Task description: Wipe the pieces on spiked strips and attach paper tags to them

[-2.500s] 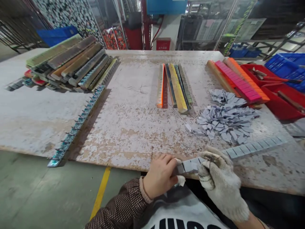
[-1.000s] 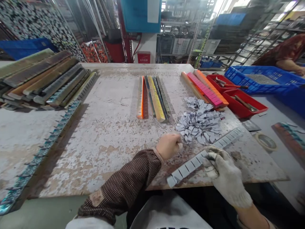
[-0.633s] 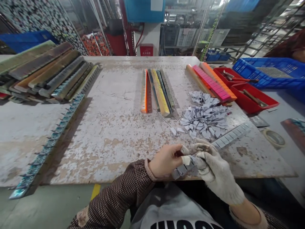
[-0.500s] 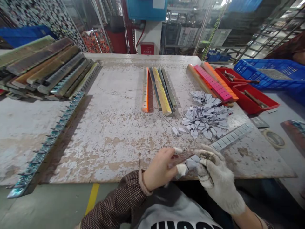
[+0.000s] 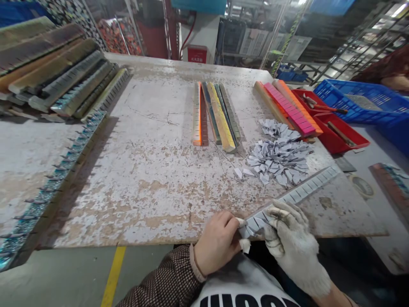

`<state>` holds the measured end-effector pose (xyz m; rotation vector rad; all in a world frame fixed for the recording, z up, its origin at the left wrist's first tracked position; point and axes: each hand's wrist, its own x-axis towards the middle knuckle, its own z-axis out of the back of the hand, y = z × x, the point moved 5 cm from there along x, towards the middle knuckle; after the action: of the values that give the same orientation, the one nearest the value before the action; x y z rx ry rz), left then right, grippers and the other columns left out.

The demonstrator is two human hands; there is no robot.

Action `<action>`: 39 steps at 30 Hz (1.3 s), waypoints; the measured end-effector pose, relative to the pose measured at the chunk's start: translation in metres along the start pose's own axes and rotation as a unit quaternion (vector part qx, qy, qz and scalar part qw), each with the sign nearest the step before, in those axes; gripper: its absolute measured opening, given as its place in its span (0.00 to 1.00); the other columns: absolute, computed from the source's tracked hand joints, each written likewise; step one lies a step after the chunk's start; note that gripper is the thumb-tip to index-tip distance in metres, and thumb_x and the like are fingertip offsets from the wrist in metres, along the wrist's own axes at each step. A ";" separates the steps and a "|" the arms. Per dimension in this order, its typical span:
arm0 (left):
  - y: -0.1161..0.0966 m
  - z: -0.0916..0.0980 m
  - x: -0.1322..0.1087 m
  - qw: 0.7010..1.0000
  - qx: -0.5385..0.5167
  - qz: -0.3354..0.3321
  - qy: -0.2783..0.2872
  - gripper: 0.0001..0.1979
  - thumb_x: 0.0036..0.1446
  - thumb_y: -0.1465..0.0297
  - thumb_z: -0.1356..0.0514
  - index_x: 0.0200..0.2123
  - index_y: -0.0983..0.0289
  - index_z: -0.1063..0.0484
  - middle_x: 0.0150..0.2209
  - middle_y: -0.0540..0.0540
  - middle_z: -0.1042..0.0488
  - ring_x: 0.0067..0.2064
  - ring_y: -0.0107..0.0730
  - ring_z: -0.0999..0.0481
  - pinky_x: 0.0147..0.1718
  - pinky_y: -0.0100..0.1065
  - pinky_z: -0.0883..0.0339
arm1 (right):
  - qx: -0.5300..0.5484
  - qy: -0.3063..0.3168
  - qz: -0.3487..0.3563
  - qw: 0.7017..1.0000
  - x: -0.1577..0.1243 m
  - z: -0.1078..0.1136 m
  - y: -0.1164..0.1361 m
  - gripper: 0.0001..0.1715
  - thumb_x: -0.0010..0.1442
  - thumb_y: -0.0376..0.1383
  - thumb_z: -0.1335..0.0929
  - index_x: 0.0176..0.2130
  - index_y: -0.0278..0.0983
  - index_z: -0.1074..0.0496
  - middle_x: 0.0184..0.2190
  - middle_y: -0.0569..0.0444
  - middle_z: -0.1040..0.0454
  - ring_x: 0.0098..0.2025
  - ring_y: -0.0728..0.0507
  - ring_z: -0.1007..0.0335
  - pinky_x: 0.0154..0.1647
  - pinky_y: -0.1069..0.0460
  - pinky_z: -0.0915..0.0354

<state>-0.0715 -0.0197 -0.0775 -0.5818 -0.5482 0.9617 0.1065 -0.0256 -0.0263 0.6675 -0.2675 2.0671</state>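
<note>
A long pale slotted strip [image 5: 305, 190] lies slantwise at the table's front edge. My left hand [image 5: 216, 244], with white wraps on thumb and fingertip, pinches its near end. My right hand [image 5: 292, 245], in a soiled white glove, has its fingers closed over the strip a little farther along. A small grey-white flat piece [image 5: 260, 222] sits at the gloved fingertips, tilted against the slots; the fingers partly hide it. Just beyond is a heap of similar grey-white pieces [image 5: 277, 157], with a few lying loose at its left.
Slotted bars in yellow [image 5: 220, 117] and other colours lie mid-table. A pink bar [image 5: 289, 108] rests by red bins [image 5: 343, 134] and a blue crate [image 5: 377, 100]. Stacked bars [image 5: 54, 76] and a glittery bar with projecting pieces [image 5: 60, 181] occupy the left. Tape [image 5: 361, 186] lies right.
My left hand has lowered and closed on the strip's near end. The gloved hand has stayed close to the strip with a small piece at its fingertips. The view has shifted slightly.
</note>
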 end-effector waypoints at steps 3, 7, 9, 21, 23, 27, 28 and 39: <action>0.000 0.000 -0.002 1.000 0.000 -0.006 -0.007 0.12 0.60 0.65 0.33 0.37 0.62 0.33 0.40 0.57 0.27 0.40 0.42 0.29 0.39 0.41 0.29 | 0.004 0.012 0.013 1.000 0.000 -0.001 0.000 0.06 0.63 0.31 0.32 0.42 0.38 0.30 0.47 0.43 0.24 0.58 0.32 0.29 0.61 0.31 0.34; -0.001 -0.002 -0.002 1.000 -0.003 -0.009 -0.017 0.11 0.57 0.71 0.33 0.37 0.62 0.34 0.39 0.56 0.27 0.39 0.41 0.29 0.38 0.40 0.30 | 0.005 0.032 0.008 0.999 0.001 0.000 0.004 0.06 0.62 0.30 0.32 0.42 0.36 0.28 0.41 0.45 0.23 0.56 0.33 0.28 0.62 0.31 0.36; -0.001 -0.002 -0.002 1.000 -0.003 -0.014 -0.023 0.11 0.57 0.73 0.33 0.38 0.63 0.34 0.39 0.55 0.27 0.39 0.41 0.29 0.37 0.40 0.30 | 0.006 0.042 -0.007 0.999 0.006 0.002 0.006 0.06 0.62 0.29 0.32 0.41 0.35 0.27 0.40 0.46 0.23 0.56 0.33 0.27 0.64 0.32 0.37; -0.002 -0.001 -0.004 0.999 -0.002 -0.030 -0.041 0.11 0.59 0.69 0.33 0.38 0.64 0.33 0.39 0.56 0.28 0.39 0.41 0.30 0.37 0.40 0.30 | -0.007 0.144 -0.001 0.989 0.027 0.003 -0.001 0.11 0.66 0.37 0.35 0.37 0.36 0.23 0.49 0.45 0.20 0.62 0.31 0.31 0.70 0.30 0.46; -0.002 -0.003 -0.004 0.999 -0.002 -0.030 -0.042 0.12 0.59 0.67 0.32 0.38 0.64 0.33 0.39 0.56 0.28 0.38 0.40 0.30 0.36 0.40 0.30 | -0.020 0.136 0.006 0.991 0.024 0.001 0.001 0.11 0.66 0.36 0.34 0.39 0.36 0.23 0.50 0.45 0.21 0.62 0.31 0.31 0.70 0.29 0.45; -0.001 -0.004 -0.004 0.999 0.004 -0.028 -0.038 0.14 0.58 0.66 0.30 0.38 0.64 0.33 0.39 0.56 0.27 0.39 0.41 0.30 0.36 0.40 0.30 | -0.010 0.121 -0.014 0.993 0.020 -0.003 0.006 0.11 0.65 0.33 0.36 0.38 0.36 0.23 0.50 0.45 0.21 0.62 0.32 0.31 0.70 0.30 0.44; -0.001 -0.004 -0.004 0.999 0.006 -0.026 -0.037 0.14 0.57 0.66 0.30 0.38 0.64 0.33 0.39 0.56 0.27 0.39 0.41 0.30 0.36 0.40 0.30 | -0.012 0.119 -0.023 0.993 0.020 -0.004 0.006 0.12 0.65 0.32 0.37 0.37 0.36 0.23 0.49 0.44 0.21 0.61 0.32 0.30 0.69 0.31 0.43; 0.000 -0.004 -0.008 0.999 -0.008 -0.029 -0.039 0.12 0.60 0.67 0.33 0.39 0.63 0.34 0.40 0.56 0.29 0.39 0.41 0.30 0.36 0.40 0.31 | 0.000 0.170 -0.040 0.985 0.026 -0.018 0.003 0.11 0.58 0.31 0.35 0.34 0.36 0.22 0.43 0.43 0.20 0.62 0.33 0.31 0.72 0.33 0.47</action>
<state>-0.0728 -0.0274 -0.0816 -0.5418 -0.6390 0.9294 0.0868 -0.0010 -0.0269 0.3105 -0.0449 2.0618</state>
